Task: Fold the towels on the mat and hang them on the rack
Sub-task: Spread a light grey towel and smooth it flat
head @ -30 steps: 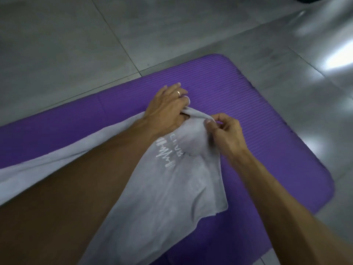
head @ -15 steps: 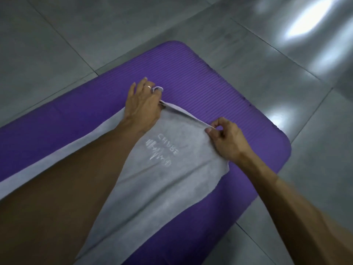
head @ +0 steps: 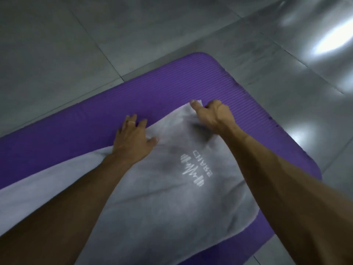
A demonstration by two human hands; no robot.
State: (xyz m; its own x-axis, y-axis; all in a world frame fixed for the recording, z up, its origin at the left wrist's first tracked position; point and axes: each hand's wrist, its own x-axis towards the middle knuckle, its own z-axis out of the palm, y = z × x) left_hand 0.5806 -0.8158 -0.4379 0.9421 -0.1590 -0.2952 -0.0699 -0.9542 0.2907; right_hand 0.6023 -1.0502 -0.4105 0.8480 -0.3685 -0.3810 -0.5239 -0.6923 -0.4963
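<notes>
Your right hand [head: 214,114] has its grip pinched on the far corner of the pale grey cloth towel [head: 172,197]; your left hand [head: 133,139] presses flat on its edge. It lies spread on the ribbed purple foam mat [head: 172,83].

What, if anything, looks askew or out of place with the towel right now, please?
Nothing looks damaged. The grey towel lies skewed across the purple mat, and its far corner under the right hand is bunched, not flat.
</notes>
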